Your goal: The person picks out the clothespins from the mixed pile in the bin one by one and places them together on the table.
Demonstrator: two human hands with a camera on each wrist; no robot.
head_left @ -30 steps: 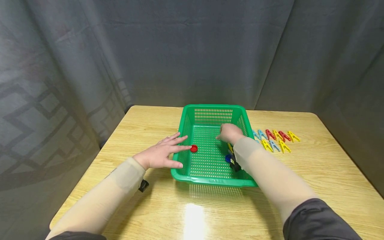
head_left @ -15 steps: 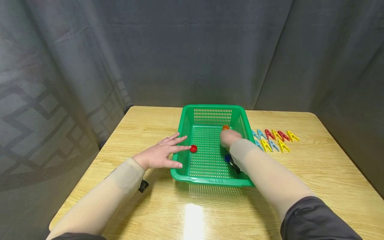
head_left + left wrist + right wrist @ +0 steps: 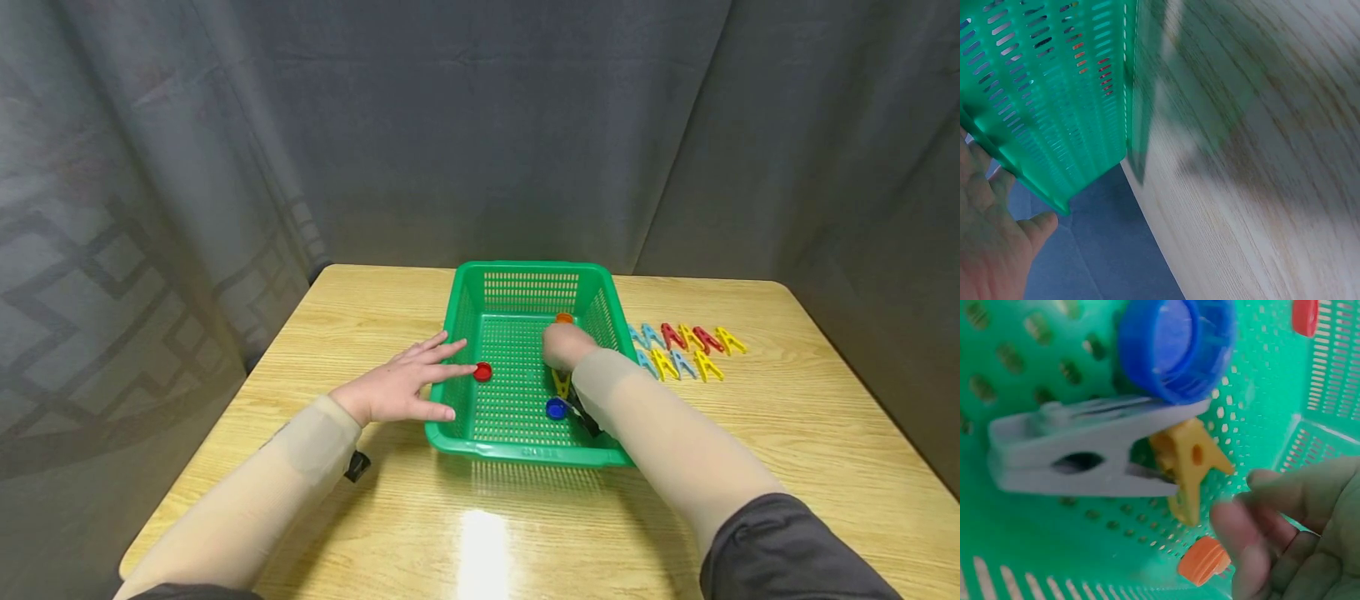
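My left hand (image 3: 401,385) rests with spread fingers over the left rim of the green basket (image 3: 517,452); its fingers (image 3: 1038,231) meet the rim in the left wrist view. Inside the basket is my right hand (image 3: 568,346), fingers loosely bent and blurred in the right wrist view, with nothing seen between them. Just beside those fingertips lies a yellow clothespin (image 3: 1188,465), touching a pale grey clothespin (image 3: 1085,450). A blue bottle cap (image 3: 1175,347) sits against the grey one. An orange cap (image 3: 565,318) lies beyond the hand, and a red cap (image 3: 483,372) near the left wall.
Two rows of clothespins (image 3: 663,362) in yellow, red and light blue lie on the wooden table (image 3: 810,417) right of the basket. Grey curtains (image 3: 480,133) hang around the table. Each wrist carries a small black camera (image 3: 357,465).
My right hand has drawn back slightly toward me, bringing the orange cap into sight. The blue cap and yellow clothespin have shifted left and nearer. My left hand stays put.
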